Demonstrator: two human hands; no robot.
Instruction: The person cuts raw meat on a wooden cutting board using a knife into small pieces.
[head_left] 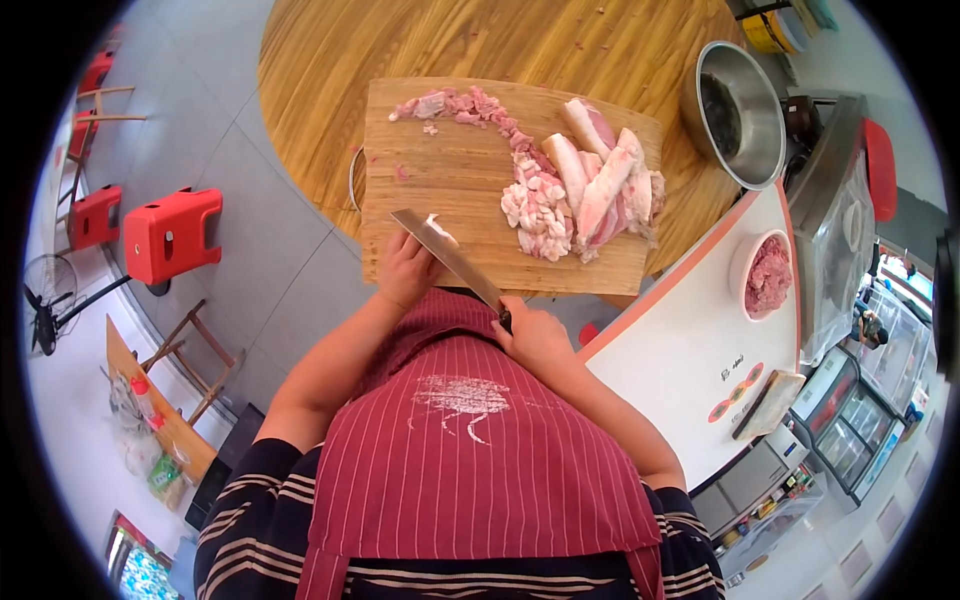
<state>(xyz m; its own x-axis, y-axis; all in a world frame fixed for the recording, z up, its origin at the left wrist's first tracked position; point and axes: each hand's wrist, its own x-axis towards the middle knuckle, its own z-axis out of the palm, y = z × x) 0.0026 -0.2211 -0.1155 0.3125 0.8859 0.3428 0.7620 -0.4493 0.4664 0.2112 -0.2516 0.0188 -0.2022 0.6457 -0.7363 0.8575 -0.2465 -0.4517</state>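
A cleaver [448, 258] is in my right hand [533, 338], which is closed round its dark handle at the front edge of the wooden cutting board [450, 180]. Its blade slants up and left over the board. Against the blade's left side, my left hand [406, 270] has its fingers bent together near the blade; what they grip is hidden. A small whitish piece of meat [441, 229] lies just beyond the blade. Pale chopped fat [540, 210] and long meat strips [605, 185] are heaped on the board's right side. Small pink pieces [475, 105] trail along the back.
The board rests on a round wooden table [330, 60]. A steel bowl [740, 115] stands at the back right. On the white table [680, 370] to the right is a bowl of minced meat [768, 275]. Red stools [172, 235] stand on the floor at left.
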